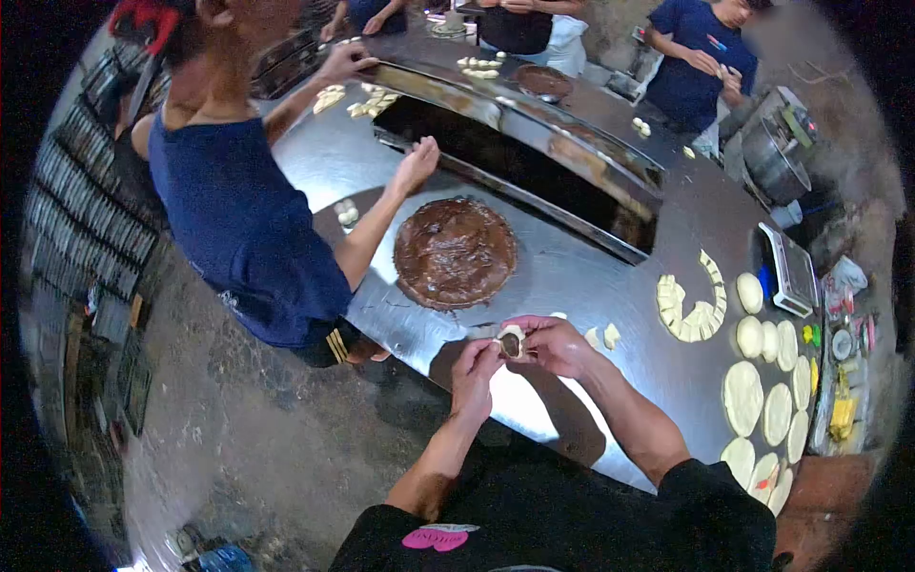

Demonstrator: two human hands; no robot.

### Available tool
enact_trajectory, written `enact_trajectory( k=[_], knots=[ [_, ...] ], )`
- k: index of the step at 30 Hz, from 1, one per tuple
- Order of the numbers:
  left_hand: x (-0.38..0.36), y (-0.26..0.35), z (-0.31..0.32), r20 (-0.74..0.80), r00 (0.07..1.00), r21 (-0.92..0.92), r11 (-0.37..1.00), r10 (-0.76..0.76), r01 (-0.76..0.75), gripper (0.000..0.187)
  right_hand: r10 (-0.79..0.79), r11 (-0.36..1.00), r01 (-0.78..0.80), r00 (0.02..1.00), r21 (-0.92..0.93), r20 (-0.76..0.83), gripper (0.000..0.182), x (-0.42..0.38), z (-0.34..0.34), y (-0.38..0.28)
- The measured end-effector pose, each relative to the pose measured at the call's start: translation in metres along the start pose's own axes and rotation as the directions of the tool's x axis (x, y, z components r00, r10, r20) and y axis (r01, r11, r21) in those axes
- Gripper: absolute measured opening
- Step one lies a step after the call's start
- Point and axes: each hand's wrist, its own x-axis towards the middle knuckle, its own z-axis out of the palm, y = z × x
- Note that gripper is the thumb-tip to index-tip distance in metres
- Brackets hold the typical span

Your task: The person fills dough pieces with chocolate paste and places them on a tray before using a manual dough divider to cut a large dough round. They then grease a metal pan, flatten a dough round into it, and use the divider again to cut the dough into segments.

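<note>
Head view: left hand (474,377), right hand (560,347) pinching dough (512,343) between paste (455,253) and table edge (408,350)

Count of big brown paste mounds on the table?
2. The near mound lies between the person's left hand and the long metal trough; the far mound sits beyond the trough. Others may be hidden.

A flat-topped scale (793,271) stands at the tabletop's (581,276) right edge, with a metal pot (774,164) beyond it and a yellow item (843,418) nearer the camera. Stacked dark trays (81,214) fill the left; a blue container (227,560) shows by the floor (257,448)
</note>
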Motion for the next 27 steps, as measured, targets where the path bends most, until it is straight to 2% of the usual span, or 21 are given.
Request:
enact_trajectory(
  k=[3,4,5,6,7,8,11,12,13,14,15,16,17,19,21,22,23,24,25,26,27],
  knots=[
    [-0.019,-0.002,0.015,-0.02,0.999,0.015,0.999,0.034,-0.034,0.018,-0.159,0.987,0.162,0.983,0.021,-0.089,0.039,-0.03,-0.011,0.015],
    [-0.025,-0.002,0.021,-0.039,0.998,0.058,0.997,0.049,-0.047,0.018,-0.246,0.964,0.234,0.966,-0.123,-0.085,0.043,-0.041,-0.011,0.024],
    [-0.032,-0.002,0.028,-0.063,0.996,0.1,0.993,0.065,-0.059,0.018,-0.442,0.719,0.34,0.897,-0.606,-0.022,0.049,-0.049,-0.012,0.032],
    [-0.039,0.0,0.037,-0.065,0.995,0.09,0.994,0.071,-0.065,0.02,-0.611,0.472,0.402,0.791,-0.785,0.039,0.05,-0.063,-0.001,0.035],
    [-0.046,-0.003,0.042,-0.051,0.994,0.188,0.978,0.1,-0.089,0.022,-0.729,0.193,0.394,0.67,-0.899,0.138,0.05,-0.078,0.011,0.041],
    [-0.054,-0.001,0.047,-0.032,0.99,0.235,0.964,0.134,-0.123,0.023,-0.817,0.01,0.404,0.53,-0.915,0.226,0.045,-0.081,0.01,0.048],
    [-0.067,-0.001,0.049,-0.033,0.975,0.328,0.923,0.221,-0.198,0.021,-0.799,-0.007,0.467,0.529,-0.884,0.286,0.038,-0.096,0.005,0.054],
    [-0.065,-0.008,0.036,0.054,0.947,0.405,0.86,0.318,-0.312,0.019,-0.808,-0.036,0.495,0.497,-0.868,0.317,0.028,-0.1,0.008,0.049],
    [-0.066,-0.006,0.029,0.152,0.904,0.465,0.778,0.4,-0.423,0.017,-0.807,-0.026,0.501,0.501,-0.865,0.314,0.028,-0.107,0.01,0.045],
    [-0.069,-0.001,0.026,0.161,0.979,0.139,0.979,0.126,-0.149,0.018,-0.748,-0.022,0.467,0.579,-0.884,0.324,0.022,-0.113,0.011,0.037],
    [-0.066,0.003,0.022,0.165,0.977,0.142,0.978,0.132,-0.156,0.018,-0.686,-0.026,0.43,0.649,-0.903,0.329,0.017,-0.114,0.012,0.031],
    [-0.06,0.006,0.017,0.265,0.964,0.066,0.997,0.026,-0.045,0.02,-0.748,-0.125,0.438,0.547,-0.89,0.374,0.009,-0.108,0.012,0.028],
    [-0.053,0.008,0.012,0.366,0.928,0.003,0.997,-0.074,0.079,0.022,-0.752,-0.127,0.44,0.541,-0.889,0.375,0.009,-0.102,0.015,0.026],
    [-0.042,0.015,0.004,0.396,0.914,-0.025,0.994,-0.092,0.11,0.024,-0.761,0.024,0.446,0.588,-0.895,0.273,0.009,-0.087,0.021,0.023],
    [-0.029,0.024,0.002,0.383,0.911,-0.048,0.982,-0.152,0.185,0.027,-0.769,0.058,0.42,0.597,-0.906,0.228,0.01,-0.064,0.019,0.024],
    [-0.023,0.024,-0.002,0.38,0.918,0.032,0.993,-0.116,0.112,0.03,-0.77,0.101,0.392,0.613,-0.914,0.178,0.011,-0.053,0.019,0.03],
    [-0.018,0.024,-0.004,0.381,0.917,0.03,0.993,-0.117,0.114,0.03,-0.766,0.148,0.364,0.63,-0.92,0.126,0.012,-0.046,0.02,0.033],
    [-0.014,0.025,-0.006,0.307,0.945,0.029,0.994,-0.109,0.106,0.03,-0.799,0.051,0.382,0.57,-0.923,0.191,0.012,-0.041,0.027,0.033],
    [-0.011,0.027,-0.01,0.232,0.967,0.032,0.994,-0.105,0.1,0.03,-0.801,0.057,0.378,0.57,-0.924,0.183,0.012,-0.039,0.036,0.033],
    [-0.005,0.029,-0.013,0.169,0.979,0.055,0.993,-0.111,0.103,0.03,-0.827,-0.064,0.39,0.494,-0.919,0.267,0.011,-0.038,0.046,0.03],
    [-0.002,0.034,-0.016,0.178,0.977,0.058,0.992,-0.117,0.108,0.03,-0.839,-0.181,0.387,0.419,-0.904,0.347,0.011,-0.039,0.054,0.028]
  ],
)
